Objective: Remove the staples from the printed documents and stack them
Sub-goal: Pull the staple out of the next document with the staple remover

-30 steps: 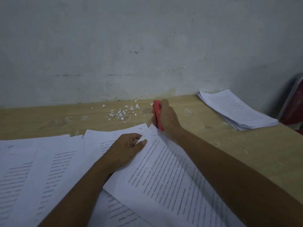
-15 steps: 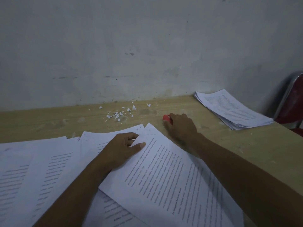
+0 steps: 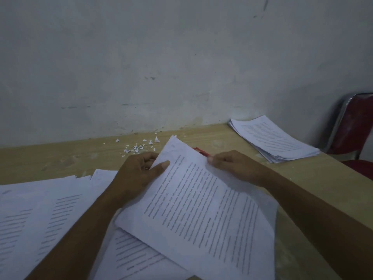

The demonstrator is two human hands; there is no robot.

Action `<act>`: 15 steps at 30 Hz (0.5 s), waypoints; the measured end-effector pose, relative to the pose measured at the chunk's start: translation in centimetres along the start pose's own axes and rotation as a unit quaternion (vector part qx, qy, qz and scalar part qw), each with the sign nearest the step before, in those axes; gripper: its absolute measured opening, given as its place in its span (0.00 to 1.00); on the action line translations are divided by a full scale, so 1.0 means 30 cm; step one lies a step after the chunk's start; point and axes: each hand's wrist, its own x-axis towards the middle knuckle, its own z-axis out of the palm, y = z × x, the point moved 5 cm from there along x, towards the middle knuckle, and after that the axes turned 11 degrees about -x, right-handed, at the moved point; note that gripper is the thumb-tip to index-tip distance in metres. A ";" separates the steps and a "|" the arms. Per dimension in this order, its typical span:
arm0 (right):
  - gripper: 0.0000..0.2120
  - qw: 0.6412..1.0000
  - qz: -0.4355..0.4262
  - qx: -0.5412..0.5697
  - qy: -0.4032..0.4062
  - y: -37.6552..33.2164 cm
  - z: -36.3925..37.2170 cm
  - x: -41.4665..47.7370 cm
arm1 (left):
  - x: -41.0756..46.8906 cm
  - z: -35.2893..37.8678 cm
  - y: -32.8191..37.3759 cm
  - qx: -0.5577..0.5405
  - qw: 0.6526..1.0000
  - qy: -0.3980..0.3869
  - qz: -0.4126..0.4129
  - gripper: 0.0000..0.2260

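A printed document is tilted up off the wooden table, its top corner raised toward the wall. My left hand grips its upper left edge, thumb on top of the page. My right hand pinches the upper right edge. A red staple remover lies on the table just behind that edge, partly hidden by the paper. More printed documents are spread out at the left and under the held one. A neat stack of pages sits at the back right.
Small torn paper scraps are scattered near the wall behind my left hand. A grey wall runs along the table's far edge. A red chair with a metal frame stands beyond the table's right end.
My right hand laid the red staple remover on the table and took the document's right edge. My left hand shifted from pressing the page to gripping it, and the document's top lifted.
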 end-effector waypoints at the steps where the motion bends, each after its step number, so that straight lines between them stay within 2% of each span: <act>1: 0.16 0.999 0.004 -0.013 -0.033 0.023 -0.016 -0.039 | 0.007 0.002 0.024 0.004 1.000 0.007 0.012 0.06; 3: 0.05 0.997 0.012 -0.013 -0.074 0.081 -0.055 -0.100 | 0.026 0.017 0.081 0.028 0.999 0.009 0.036 0.05; 7: 0.07 0.994 0.053 0.058 -0.071 0.189 -0.134 -0.187 | 0.095 0.061 0.177 0.050 0.998 -0.005 0.050 0.06; 12: 0.07 0.980 0.103 0.167 0.027 0.344 -0.227 -0.230 | 0.213 0.097 0.198 0.068 0.997 0.001 0.032 0.08; 15: 0.07 0.959 0.134 0.236 0.083 0.439 -0.290 -0.247 | 0.260 0.175 0.160 -0.041 0.999 -0.016 -0.017 0.10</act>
